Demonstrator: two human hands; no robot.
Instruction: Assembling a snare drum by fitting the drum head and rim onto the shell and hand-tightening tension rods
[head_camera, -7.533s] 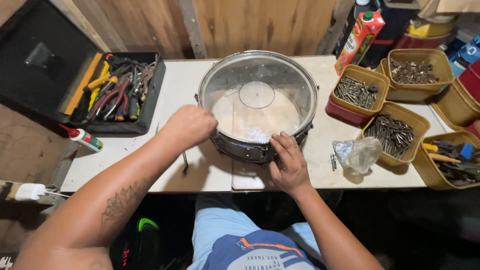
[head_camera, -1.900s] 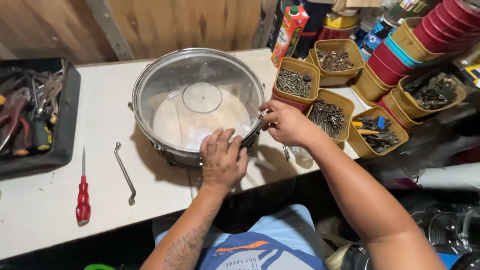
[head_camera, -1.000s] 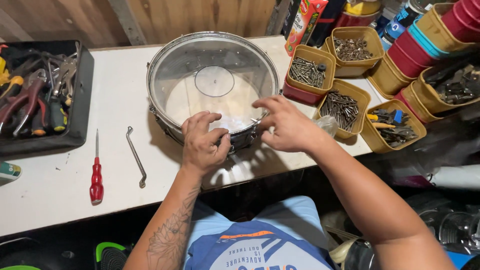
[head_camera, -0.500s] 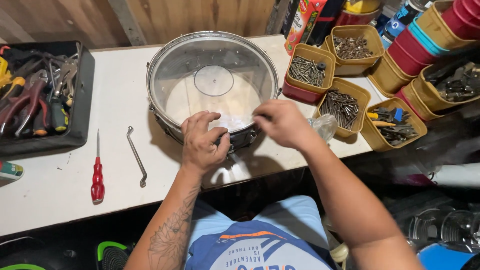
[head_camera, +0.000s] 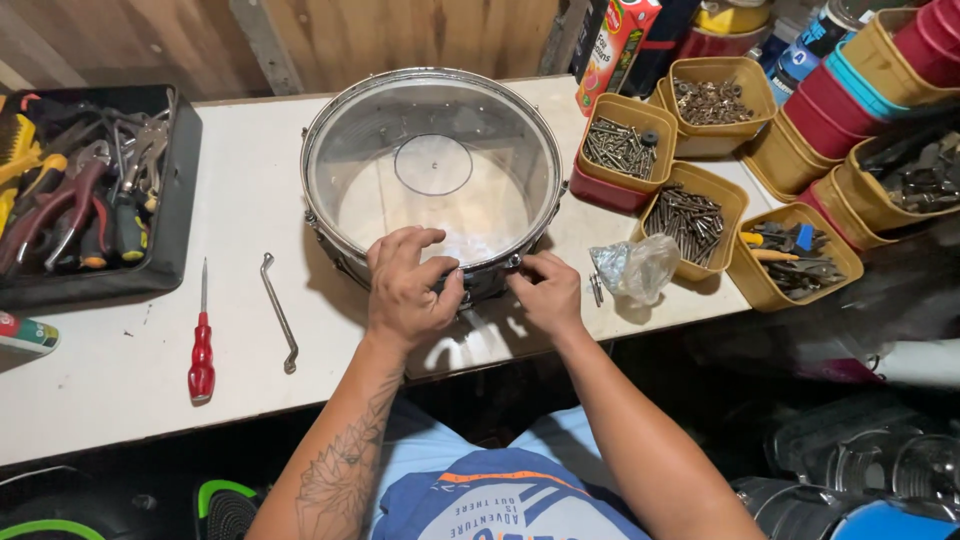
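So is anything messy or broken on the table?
Nothing looks broken. The snare drum sits flat, both hands at its near rim. A red screwdriver and a bent metal tool lie loose on the table, outside the tool tray.

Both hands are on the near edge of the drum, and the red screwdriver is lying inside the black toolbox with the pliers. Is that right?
Not quite. The red screwdriver is not inside the black toolbox; the head view shows it lying on the white table, beside a bent metal tool. The rest holds: the left hand and right hand are both on the near edge of the drum.
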